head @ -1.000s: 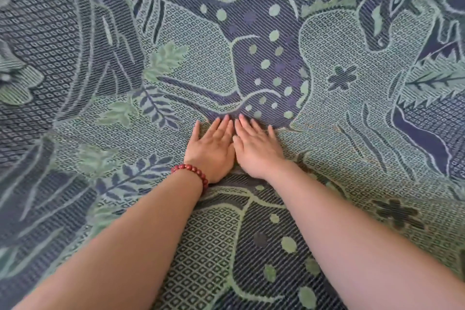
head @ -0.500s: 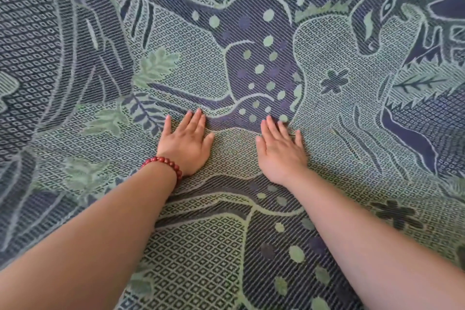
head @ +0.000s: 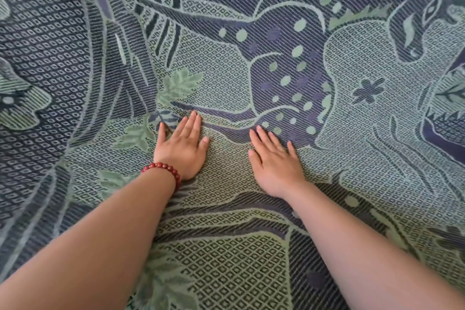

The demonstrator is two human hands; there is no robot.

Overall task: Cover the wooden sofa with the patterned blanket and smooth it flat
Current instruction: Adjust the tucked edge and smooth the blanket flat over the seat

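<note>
So, hands: left hand [head: 182, 150] and right hand [head: 275, 161] flat, fingers straight, gripping nothing.
Risk: uneven pushing could bunch the blanket [head: 226, 246] into ridges.

Both hands are laid palm down on the patterned blanket [head: 226, 267], with the fingers straight and pointed away from the body. The left hand [head: 182, 150] and the right hand [head: 275, 162] are kept apart, a strip of blanket being left between them. Both bare forearms are stretched forward. A red bead bracelet [head: 163, 171] is worn at the left wrist.
</note>
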